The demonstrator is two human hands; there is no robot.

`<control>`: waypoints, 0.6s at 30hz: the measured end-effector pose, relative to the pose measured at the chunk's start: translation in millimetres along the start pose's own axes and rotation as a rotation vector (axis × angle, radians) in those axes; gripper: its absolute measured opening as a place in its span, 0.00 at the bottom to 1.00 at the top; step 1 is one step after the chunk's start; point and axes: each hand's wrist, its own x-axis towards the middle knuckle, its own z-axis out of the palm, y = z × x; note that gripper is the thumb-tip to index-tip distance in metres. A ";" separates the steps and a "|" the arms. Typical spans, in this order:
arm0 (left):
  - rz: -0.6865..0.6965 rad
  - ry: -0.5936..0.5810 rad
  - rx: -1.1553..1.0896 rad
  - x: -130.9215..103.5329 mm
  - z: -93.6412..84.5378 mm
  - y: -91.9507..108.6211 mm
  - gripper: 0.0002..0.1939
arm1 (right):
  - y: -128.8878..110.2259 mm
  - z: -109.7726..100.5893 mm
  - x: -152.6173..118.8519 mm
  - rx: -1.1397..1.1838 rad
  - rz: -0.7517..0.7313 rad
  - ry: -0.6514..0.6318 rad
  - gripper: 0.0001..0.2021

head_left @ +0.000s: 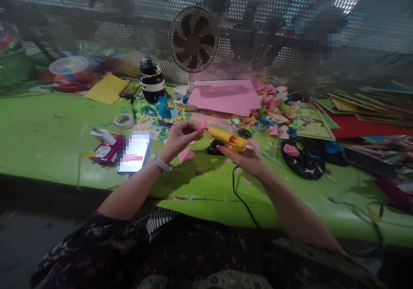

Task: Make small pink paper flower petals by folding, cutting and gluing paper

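Note:
My left hand, with a white band on its wrist, pinches a small pink paper piece. My right hand is wrapped round a yellow glue gun, whose nozzle points left and meets or nearly meets the pink piece. An orange light glows on the gun's underside, and a black cord runs down over the table edge. Another pink piece lies on the green table below my left hand. Black-handled scissors rest just behind the gun.
A lit phone and a purple power box are at left. Behind stand a black bottle and a fan. Pink sheets, paper scraps and folded paper pieces cover the back. A black tray sits at right.

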 end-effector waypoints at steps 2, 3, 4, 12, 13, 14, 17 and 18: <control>-0.004 0.018 -0.007 0.1 0.0 1.1 0.15 | -2.4 -6.1 -1.3 -0.011 -0.017 -0.006 0.23; -0.006 0.028 -0.009 0.1 -0.2 1.4 0.16 | -3.5 -10.4 -2.6 -0.017 -0.021 0.004 0.23; -0.007 0.037 -0.011 0.1 -0.5 1.7 0.16 | -4.3 -15.8 -4.5 -0.021 -0.019 0.028 0.23; 0.003 0.077 -0.031 0.0 -1.6 2.9 0.16 | 16.6 -103.3 -49.3 -0.349 0.012 0.464 0.21; 0.004 0.085 -0.040 0.5 -1.2 2.7 0.15 | 22.7 -117.1 -58.1 -0.469 0.038 0.513 0.22; 0.008 0.091 -0.043 0.9 -0.7 2.3 0.15 | 29.2 -130.1 -66.9 -0.584 0.076 0.546 0.22; 0.012 0.096 -0.045 1.6 0.7 1.0 0.15 | 49.6 -161.7 -90.9 -0.803 0.225 0.602 0.22; 0.011 0.095 -0.049 1.5 1.1 0.7 0.14 | 56.0 -169.4 -97.2 -0.830 0.274 0.619 0.22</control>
